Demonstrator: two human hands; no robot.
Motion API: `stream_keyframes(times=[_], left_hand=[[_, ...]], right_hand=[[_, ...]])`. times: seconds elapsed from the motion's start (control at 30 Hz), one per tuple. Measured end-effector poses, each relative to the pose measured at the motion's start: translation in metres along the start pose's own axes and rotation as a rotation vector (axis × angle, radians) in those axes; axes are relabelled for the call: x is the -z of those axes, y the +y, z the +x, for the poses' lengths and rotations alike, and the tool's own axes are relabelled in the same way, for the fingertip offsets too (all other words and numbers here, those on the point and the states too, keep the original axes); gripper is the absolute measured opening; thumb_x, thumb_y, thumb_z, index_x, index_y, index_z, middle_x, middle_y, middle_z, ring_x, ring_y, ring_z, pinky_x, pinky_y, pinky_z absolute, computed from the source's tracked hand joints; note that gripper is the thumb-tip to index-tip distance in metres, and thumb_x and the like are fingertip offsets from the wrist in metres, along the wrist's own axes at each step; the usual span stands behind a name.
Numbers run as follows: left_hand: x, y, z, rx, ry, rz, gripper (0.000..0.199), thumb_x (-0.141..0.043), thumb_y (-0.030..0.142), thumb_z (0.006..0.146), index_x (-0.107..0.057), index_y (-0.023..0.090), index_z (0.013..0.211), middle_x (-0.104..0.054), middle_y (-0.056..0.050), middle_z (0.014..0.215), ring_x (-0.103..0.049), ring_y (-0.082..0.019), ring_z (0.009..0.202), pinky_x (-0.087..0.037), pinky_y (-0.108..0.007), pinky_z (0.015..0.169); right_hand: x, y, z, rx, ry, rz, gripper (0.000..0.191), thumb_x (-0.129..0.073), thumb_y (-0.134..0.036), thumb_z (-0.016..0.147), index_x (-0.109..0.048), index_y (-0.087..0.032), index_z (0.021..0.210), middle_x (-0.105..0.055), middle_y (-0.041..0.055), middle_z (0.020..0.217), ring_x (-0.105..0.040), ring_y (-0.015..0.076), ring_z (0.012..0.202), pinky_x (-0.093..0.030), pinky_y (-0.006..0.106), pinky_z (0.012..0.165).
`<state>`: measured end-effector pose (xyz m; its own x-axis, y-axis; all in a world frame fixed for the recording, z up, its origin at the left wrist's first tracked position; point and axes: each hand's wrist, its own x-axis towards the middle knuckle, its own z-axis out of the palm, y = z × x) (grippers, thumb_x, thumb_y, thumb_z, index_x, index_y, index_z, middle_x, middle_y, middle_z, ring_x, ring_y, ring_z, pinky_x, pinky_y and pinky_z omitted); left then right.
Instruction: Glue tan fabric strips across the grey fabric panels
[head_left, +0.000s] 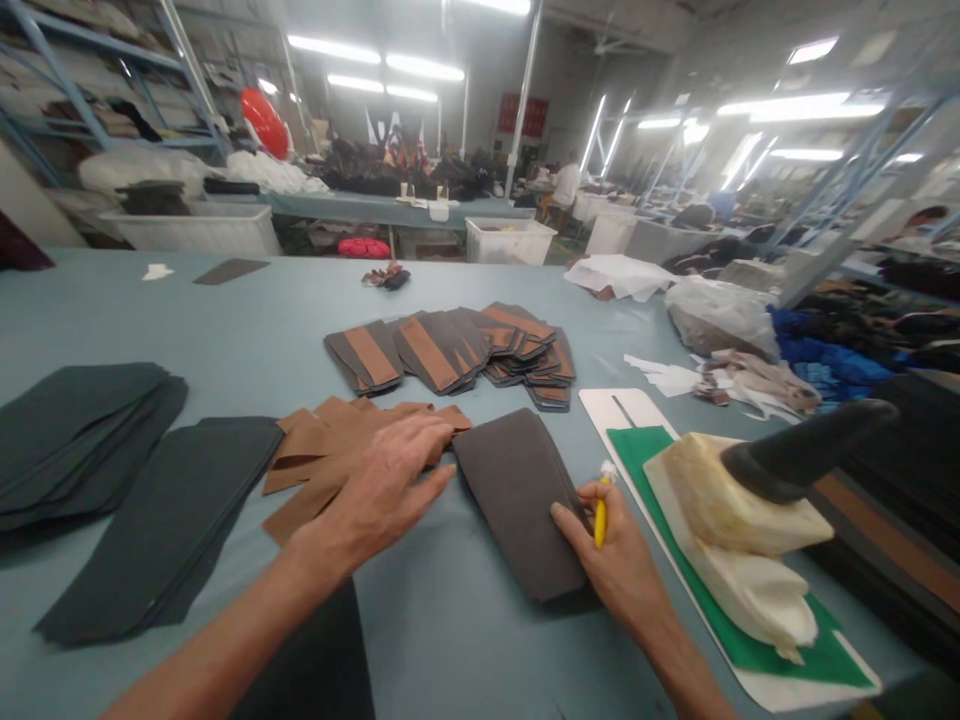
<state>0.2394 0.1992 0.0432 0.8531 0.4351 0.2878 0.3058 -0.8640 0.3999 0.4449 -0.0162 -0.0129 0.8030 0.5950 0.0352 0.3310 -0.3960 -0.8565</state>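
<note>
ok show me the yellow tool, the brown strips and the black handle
Yellow tool point(600, 523): head view, lower part of its shaft
Brown strips point(336, 432): head view, uncovered part of the pile
Black handle point(804, 455): head view, mid-length

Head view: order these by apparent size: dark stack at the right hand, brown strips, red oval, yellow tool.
1. Dark stack, brown strips: too close to rank; left hand partly covers the strips.
2. Red oval.
3. Yellow tool.

Fluorescent tubes point(425, 67) glow overhead, with blue shelving point(61, 75) at left, a pale post point(525, 90) near a red wall panel point(523, 115), and white bins point(504, 246) before a far table point(337, 206).
</note>
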Motion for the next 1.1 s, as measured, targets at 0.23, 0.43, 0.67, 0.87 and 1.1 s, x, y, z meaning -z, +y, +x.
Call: stream_keyframes(times=[0.23, 0.43, 0.67, 0.87, 1.1], left_hand=[[-0.065, 0.062, -0.001, -0.122, -0.056, -0.122, 0.03, -0.065, 0.021, 0.095, -0.07, 0.022, 0.125, -0.067, -0.013, 0.144, -0.06, -0.032, 0.135, -0.052, -0.052, 0.114], [-0.075, 0.07, 0.002, -0.111, -0.055, -0.081, 0.032, -0.063, 0.02, 0.095, -0.069, 0.022, 0.127, -0.064, -0.013, 0.144, -0.054, -0.034, 0.14, -0.047, -0.057, 0.118], [-0.087, 0.079, 0.003, -0.083, -0.052, -0.01, 0.033, -0.055, 0.021, 0.1, -0.068, 0.018, 0.13, -0.063, -0.016, 0.145, -0.052, -0.038, 0.142, -0.045, -0.06, 0.118], [-0.088, 0.083, 0.004, -0.078, -0.039, 0.037, 0.032, -0.053, 0.022, 0.101, -0.069, 0.019, 0.129, -0.065, -0.014, 0.144, -0.055, -0.039, 0.139, -0.042, -0.063, 0.119], [-0.086, 0.083, 0.005, -0.139, -0.07, 0.078, 0.036, -0.046, 0.024, 0.106, -0.068, 0.015, 0.133, -0.065, -0.017, 0.146, -0.056, -0.039, 0.141, -0.046, -0.062, 0.117]], right_hand=[[-0.009, 0.01, -0.024, -0.022, 0.083, -0.039, 0.057, -0.063, -0.074, 0.083, -0.055, -0.024, 0.108, -0.072, 0.0108, 0.105, -0.072, 0.0309, 0.098, -0.057, 0.044, 0.087], [-0.02, 0.006, -0.047, -0.064, 0.166, -0.131, 0.057, -0.058, -0.077, 0.087, -0.056, -0.026, 0.11, -0.074, 0.0108, 0.101, -0.073, 0.0343, 0.092, -0.054, 0.043, 0.076], [0.008, -0.003, -0.053, 0.058, 0.183, -0.336, 0.051, -0.052, -0.069, 0.094, -0.063, -0.024, 0.114, -0.077, 0.0138, 0.1, -0.074, 0.036, 0.094, -0.052, 0.044, 0.074], [0.048, 0.002, -0.056, 0.201, 0.216, 0.212, 0.036, -0.043, -0.056, 0.108, -0.057, -0.024, 0.113, -0.075, 0.0029, 0.084, -0.063, 0.0159, 0.061, -0.052, 0.031, 0.061], [0.065, -0.003, -0.044, 0.12, 0.263, 0.456, 0.06, -0.047, -0.077, 0.099, -0.067, -0.02, 0.104, -0.053, -0.0057, 0.052, -0.044, 0.0117, 0.042, -0.032, 0.024, 0.042]])
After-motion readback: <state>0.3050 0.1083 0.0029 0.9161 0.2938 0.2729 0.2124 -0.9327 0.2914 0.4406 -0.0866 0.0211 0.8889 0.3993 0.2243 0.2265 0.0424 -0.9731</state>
